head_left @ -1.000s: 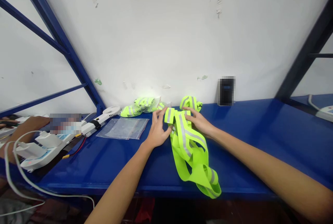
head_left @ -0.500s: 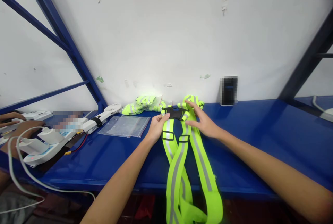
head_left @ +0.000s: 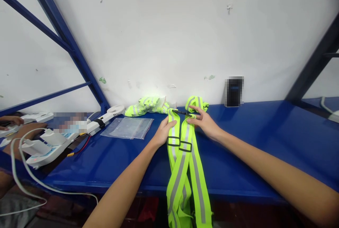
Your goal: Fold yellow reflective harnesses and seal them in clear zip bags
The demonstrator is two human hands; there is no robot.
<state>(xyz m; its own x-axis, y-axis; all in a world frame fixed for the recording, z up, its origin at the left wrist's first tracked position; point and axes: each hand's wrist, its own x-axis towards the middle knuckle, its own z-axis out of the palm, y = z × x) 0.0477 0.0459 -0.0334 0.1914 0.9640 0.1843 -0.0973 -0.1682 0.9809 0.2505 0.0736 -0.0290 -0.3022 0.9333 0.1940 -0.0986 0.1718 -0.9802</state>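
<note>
Neon yellow reflective straps [head_left: 182,171] with grey stripes hang from between my hands over the blue table's front edge. Black slide buckles [head_left: 185,146] sit on the straps, and a dark joining piece [head_left: 181,112] lies at their upper end, seen nearly edge-on. My left hand [head_left: 164,130] grips the left strap, thumb on its face. My right hand [head_left: 205,122] pinches the right strap between thumb and fingers close to the joining piece. Just behind my right fingers lies a rolled neon bundle [head_left: 195,103].
Bagged neon straps [head_left: 147,106] lie by the wall, with clear plastic bags [head_left: 128,128] in front. At left are a small white fan [head_left: 116,110], a power strip [head_left: 50,150] with cables and another person's hand [head_left: 12,120]. A blurred dark object [head_left: 234,92] leans on the wall.
The black joining piece has tipped from face-up to nearly edge-on. My left hand has shifted slightly down onto the strap, my right fingers have closed on the other, and the hanging straps have swung left.
</note>
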